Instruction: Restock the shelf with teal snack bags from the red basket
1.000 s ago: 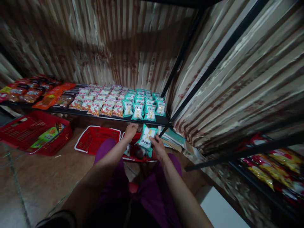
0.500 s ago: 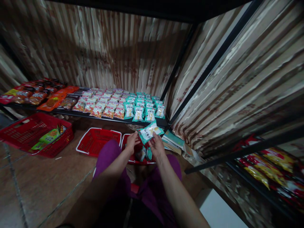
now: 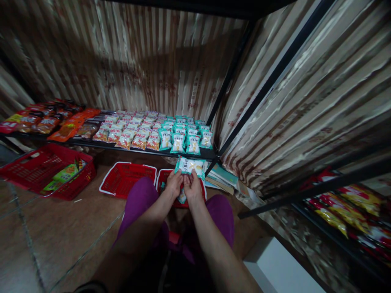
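Below one low shelf (image 3: 146,150) of snacks, three red baskets sit on the floor: one with green packets (image 3: 65,173), one by the left knee, one beneath two hands (image 3: 183,185) grasping one teal-and-white bag (image 3: 190,165).

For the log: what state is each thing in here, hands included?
Left hand: gripping packet
Right hand: gripping packet
Teal packet: held, looks puffed
Shelf teal packets: propped in rows
Left basket: part-filled
Middle basket: no contents visible, partly hidden
Right basket: contains packets, partly hidden
Curtain: hanging in folds
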`<state>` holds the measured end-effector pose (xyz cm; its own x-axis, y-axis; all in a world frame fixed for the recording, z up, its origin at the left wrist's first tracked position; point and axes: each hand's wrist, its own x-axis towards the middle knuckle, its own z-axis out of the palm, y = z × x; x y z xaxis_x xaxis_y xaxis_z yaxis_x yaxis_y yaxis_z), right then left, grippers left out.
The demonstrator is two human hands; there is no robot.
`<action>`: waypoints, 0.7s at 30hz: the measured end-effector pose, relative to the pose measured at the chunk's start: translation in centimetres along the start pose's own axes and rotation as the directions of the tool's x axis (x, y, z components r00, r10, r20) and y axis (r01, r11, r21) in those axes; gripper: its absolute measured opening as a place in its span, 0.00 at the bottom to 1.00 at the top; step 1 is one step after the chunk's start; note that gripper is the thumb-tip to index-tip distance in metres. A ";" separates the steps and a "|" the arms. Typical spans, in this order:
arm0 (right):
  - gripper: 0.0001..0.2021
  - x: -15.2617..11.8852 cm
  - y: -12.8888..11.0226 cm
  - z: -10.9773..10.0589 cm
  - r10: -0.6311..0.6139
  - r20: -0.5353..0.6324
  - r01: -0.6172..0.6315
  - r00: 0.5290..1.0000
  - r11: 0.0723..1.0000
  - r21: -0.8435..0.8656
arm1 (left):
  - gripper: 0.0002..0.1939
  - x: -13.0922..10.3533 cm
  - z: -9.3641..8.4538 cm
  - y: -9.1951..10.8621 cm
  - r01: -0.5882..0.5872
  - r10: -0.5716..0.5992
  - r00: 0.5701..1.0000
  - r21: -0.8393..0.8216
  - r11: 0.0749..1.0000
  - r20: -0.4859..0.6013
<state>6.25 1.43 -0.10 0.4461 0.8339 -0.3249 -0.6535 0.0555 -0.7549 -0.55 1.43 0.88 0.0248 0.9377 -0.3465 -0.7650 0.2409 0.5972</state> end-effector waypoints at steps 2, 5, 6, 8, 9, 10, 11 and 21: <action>0.06 -0.1 0.1 -0.3 0.047 -0.032 -0.046 0.998 0.999 0.029 | 0.09 0.2 -0.1 0.3 -0.001 0.001 1.000 0.000 1.000 -0.005; 0.06 -0.2 0.0 -1.1 0.094 -0.075 -0.091 0.993 0.995 0.042 | 0.10 0.6 -0.2 1.0 -0.010 0.011 1.000 0.023 1.000 -0.023; 0.06 -0.2 -0.1 -1.5 0.103 -0.089 -0.100 0.991 0.994 0.037 | 0.10 0.8 -0.3 1.2 -0.012 0.014 0.999 0.038 0.999 -0.030; 0.07 -0.1 -0.5 -2.3 0.110 -0.116 -0.109 0.987 0.994 0.015 | 0.09 1.2 -0.6 1.8 -0.014 0.018 0.999 0.079 0.997 -0.045; 0.08 0.0 -0.7 -2.6 0.109 -0.127 -0.110 0.986 0.994 0.000 | 0.09 1.4 -0.7 2.0 -0.013 0.019 0.998 0.106 0.994 -0.052; 0.08 0.1 -1.0 -3.0 0.105 -0.136 -0.109 0.985 0.994 -0.017 | 0.09 1.6 -0.9 2.3 -0.012 0.020 0.998 0.137 0.991 -0.057; 0.09 0.3 -1.3 -3.3 0.099 -0.140 -0.105 0.985 0.994 -0.035 | 0.09 1.7 -1.1 2.6 -0.012 0.022 0.998 0.169 0.986 -0.059; 0.12 1.5 -5.1 -3.9 0.118 0.018 -0.111 0.993 0.968 -0.224 | 0.12 2.3 -1.1 5.2 -0.018 -0.003 0.999 0.438 0.899 0.048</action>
<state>12.69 0.29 1.04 0.3547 0.8444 -0.4016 -0.5453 -0.1621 -0.8224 -5.17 4.57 2.45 0.0584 0.9480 -0.3129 -0.4067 0.3089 0.8598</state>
